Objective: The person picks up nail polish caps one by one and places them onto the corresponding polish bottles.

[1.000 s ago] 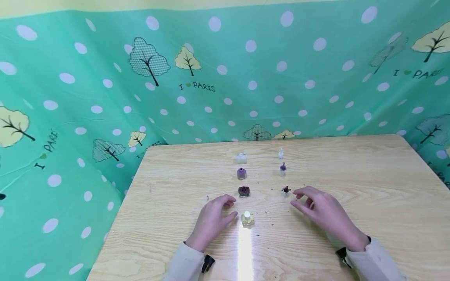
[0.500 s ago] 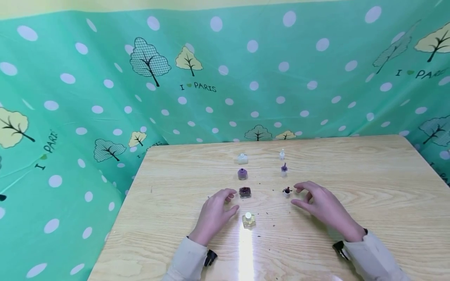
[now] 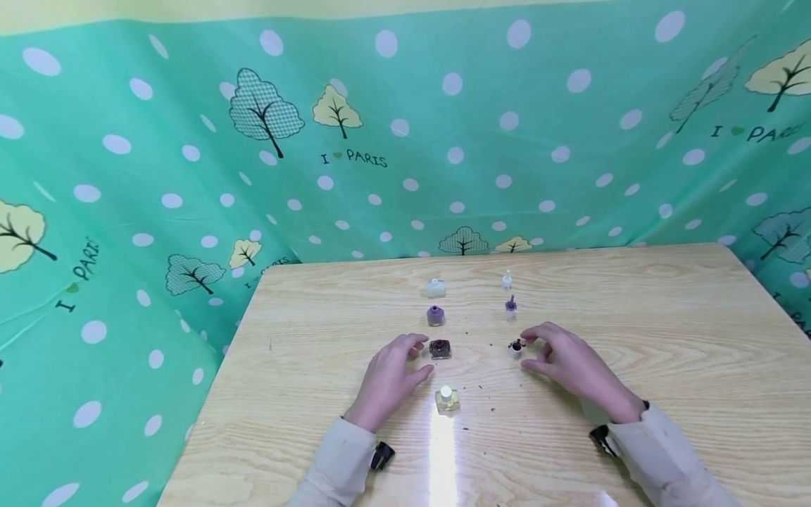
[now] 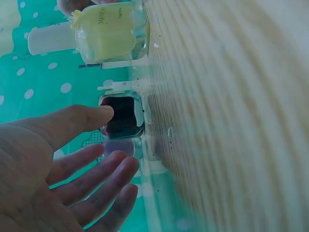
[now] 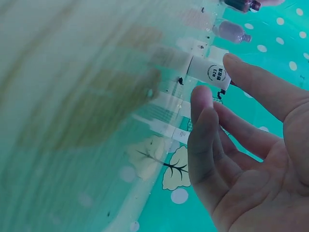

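Observation:
My left hand [image 3: 393, 377] is beside a dark red nail polish bottle [image 3: 440, 349], its fingers spread and relaxed. That bottle stands uncapped on the table, and in the left wrist view my thumb overlaps it. My right hand [image 3: 567, 359] is at a white nail polish cap [image 3: 516, 349], which stands upside down with dark polish about its upturned opening. In the right wrist view, thumb and forefinger are parted near this cap [image 5: 210, 72], with a gap between them. Just in front of the dark bottle is a capped yellow nail polish bottle [image 3: 447, 400].
Behind the dark bottle stand uncapped purple [image 3: 435, 315] and whitish [image 3: 435, 288] bottles. A purple-smeared brush cap [image 3: 510, 308] and a white brush cap [image 3: 507, 280] stand upturned to their right. Dark specks dot the wooden table [image 3: 317, 310]. A green curtain [image 3: 380, 190] hangs behind.
My right hand has moved slightly left, closer to the upturned cap. My left hand has edged forward and right toward the dark bottle. The bottles and caps stay in place.

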Available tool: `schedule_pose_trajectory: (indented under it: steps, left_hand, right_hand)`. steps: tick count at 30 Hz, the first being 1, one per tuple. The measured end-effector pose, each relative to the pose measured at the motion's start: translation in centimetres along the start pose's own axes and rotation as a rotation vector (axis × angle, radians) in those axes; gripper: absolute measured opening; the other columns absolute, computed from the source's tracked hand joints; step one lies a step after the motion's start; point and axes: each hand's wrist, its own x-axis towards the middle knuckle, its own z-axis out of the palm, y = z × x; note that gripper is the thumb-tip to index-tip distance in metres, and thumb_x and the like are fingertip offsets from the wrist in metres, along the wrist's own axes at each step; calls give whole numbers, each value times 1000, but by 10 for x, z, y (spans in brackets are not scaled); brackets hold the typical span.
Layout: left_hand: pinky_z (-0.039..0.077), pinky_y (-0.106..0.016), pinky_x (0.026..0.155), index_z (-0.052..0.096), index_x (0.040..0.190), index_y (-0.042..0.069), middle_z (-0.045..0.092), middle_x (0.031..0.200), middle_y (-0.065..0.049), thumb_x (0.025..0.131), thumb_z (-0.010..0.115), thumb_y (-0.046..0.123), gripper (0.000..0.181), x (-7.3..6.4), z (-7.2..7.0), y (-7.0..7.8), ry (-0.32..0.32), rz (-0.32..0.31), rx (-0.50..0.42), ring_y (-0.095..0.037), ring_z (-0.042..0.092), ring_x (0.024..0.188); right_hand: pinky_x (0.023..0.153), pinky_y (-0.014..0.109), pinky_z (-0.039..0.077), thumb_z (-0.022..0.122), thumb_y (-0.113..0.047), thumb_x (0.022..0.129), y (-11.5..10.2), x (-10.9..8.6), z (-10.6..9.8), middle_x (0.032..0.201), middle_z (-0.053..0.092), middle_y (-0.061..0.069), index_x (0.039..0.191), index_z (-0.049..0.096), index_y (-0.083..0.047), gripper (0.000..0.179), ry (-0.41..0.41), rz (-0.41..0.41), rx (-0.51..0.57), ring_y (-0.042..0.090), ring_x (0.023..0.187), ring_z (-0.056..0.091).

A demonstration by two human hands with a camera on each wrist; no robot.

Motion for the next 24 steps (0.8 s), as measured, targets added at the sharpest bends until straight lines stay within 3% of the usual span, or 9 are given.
schedule_pose_trajectory:
  steps: [9,24]
  left_hand:
    - [55,-40,88,63,127,13,70,109,-3,85,78,26,47,8,2,0,-36,-16,-14,-19,67,98]
    - [55,-37,86,68,119,11,70,106,-2,85,78,21,37,16,6,-1,-56,-12,-26,-17,66,94]
  right_hand:
    - [76,36,51,81,-14,81,-1,8,1,103,66,2,116,68,-3,39,-32,-3,20,19,90,59]
    - [69,29,47,78,-11,84,-1,18,4,90,64,-3,105,72,-9,22,-86,24,28,11,78,55]
